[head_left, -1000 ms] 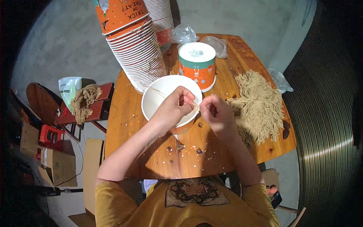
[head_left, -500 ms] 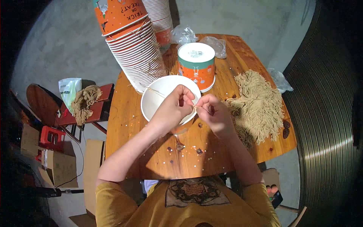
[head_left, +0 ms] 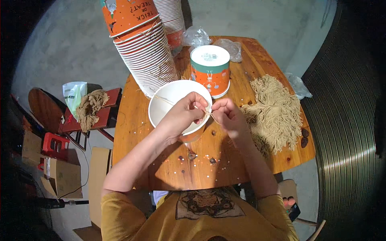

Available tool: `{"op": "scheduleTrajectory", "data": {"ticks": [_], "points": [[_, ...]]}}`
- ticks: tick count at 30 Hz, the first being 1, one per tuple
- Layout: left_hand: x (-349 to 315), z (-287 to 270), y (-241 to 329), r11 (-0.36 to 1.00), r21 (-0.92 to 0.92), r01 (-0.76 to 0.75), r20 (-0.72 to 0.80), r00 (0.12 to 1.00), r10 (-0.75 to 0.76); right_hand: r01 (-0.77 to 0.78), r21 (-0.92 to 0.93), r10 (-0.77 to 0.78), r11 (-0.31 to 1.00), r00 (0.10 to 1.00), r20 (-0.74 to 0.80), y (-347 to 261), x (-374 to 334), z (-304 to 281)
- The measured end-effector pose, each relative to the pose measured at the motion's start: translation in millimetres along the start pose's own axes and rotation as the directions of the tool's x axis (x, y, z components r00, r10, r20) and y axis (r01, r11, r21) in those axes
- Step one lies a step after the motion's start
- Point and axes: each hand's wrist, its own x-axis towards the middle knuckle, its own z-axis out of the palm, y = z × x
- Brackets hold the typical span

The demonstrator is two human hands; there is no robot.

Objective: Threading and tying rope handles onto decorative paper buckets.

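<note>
A white-lined paper bucket [head_left: 159, 110] stands on the wooden table in front of me, its mouth tilted my way. A tan cord [head_left: 163, 99] crosses its inside and runs toward the near right rim. At that rim my left hand [head_left: 183, 114] pinches the cord between thumb and fingers. Just to its right, my right hand [head_left: 228, 116] has its fingertips closed on the same cord. Whether the cord is knotted there is too small to make out. Beside my right hand spreads a thick heap of cut tan cords [head_left: 277, 114].
A tall leaning stack of orange and white buckets [head_left: 146, 60] rises behind the bucket, with another stack [head_left: 169, 16] farther back. An upturned orange-and-green bucket [head_left: 210, 72] stands right of it. Crumpled clear plastic bags [head_left: 196, 37] lie behind. The wooden table [head_left: 169, 172] carries small white specks.
My hands have drawn slightly apart at the rim, with a short length of cord showing between them. The bucket has shifted a little to the left.
</note>
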Motion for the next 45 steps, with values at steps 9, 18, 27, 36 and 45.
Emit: {"op": "scheduleTrajectory", "data": {"ticks": [9, 18, 27, 36, 45], "points": [[-1, 0, -2, 0.943, 0.314, -0.106, -0.038, 0.992, 0.124, 0.072, -0.164, -0.074, 0.984, 0.997, -0.007, 6, 0, 4], [-4, -7, 6, 0.981, 0.182, 0.058, -0.017, 0.998, -0.056, 0.029, 0.023, -0.03, 0.999, 1.0, 0.009, 2, 2, 8], [-8, -6, 8, 0.869, 0.494, 0.037, -0.012, 0.999, -0.036, 0.11, -0.106, -0.114, 0.988, 0.993, -0.032, 7, 1, 5], [-13, -11, 6, 0.91, 0.409, -0.066, -0.002, 0.997, 0.073, 0.151, -0.043, -0.154, 0.988, 0.985, -0.079, 15, 1, 6], [-2, -7, 5, 0.867, 0.497, -0.047, 0.126, 0.992, -0.019, 0.089, -0.035, -0.091, 0.995, 0.995, -0.049, 8, 3, 3]]}}
